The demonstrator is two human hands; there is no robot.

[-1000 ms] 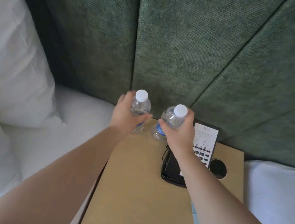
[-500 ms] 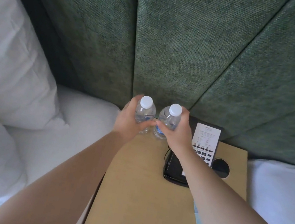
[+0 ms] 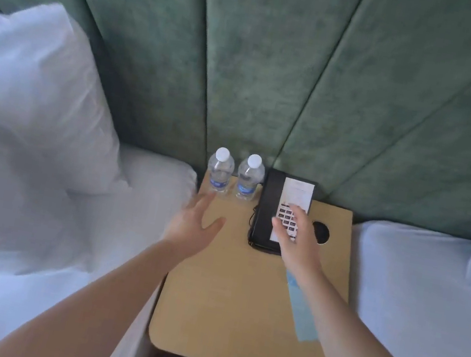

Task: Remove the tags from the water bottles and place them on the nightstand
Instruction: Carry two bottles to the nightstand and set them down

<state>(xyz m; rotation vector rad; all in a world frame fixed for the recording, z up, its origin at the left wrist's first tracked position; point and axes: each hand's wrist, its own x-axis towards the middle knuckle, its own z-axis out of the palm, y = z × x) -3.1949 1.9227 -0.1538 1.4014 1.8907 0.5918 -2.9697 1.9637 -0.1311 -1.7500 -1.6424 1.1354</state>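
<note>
Rising behind everything, a green padded headboard (image 3: pixel 263 66) filled the upper half of the head view, its panels divided by dark seams. White bedding (image 3: pixel 11 249) lay to the left with a plump white pillow (image 3: pixel 33 86) leaning against the headboard, and more white bedding (image 3: pixel 416 289) lay to the right. Between the two beds stood the tan nightstand (image 3: pixel 223 311), its top reaching back to the headboard and carrying a round dark hole (image 3: pixel 319 232) near its right rear corner.

A black telephone (image 3: pixel 266 212) with a white keypad panel sat toward the back of the nightstand, just left of that hole, a thin dark cord beside its left edge. A pale blue strip (image 3: pixel 299 315) lay on the nightstand's right side, partly hidden beneath the right forearm.

At the back left corner of the nightstand, two clear water bottles stood upright side by side, the left bottle (image 3: pixel 219 171) and the right bottle (image 3: pixel 249 177), each with a white cap and a blue label, the right one just beside the telephone.

Neither hand held anything. The left hand (image 3: pixel 194 227) hovered over the nightstand with fingers spread and straight, its fingertips near the left bottle but apart from it. The right hand (image 3: pixel 296 236) hovered over the telephone keypad, fingers loosely extended.
</note>
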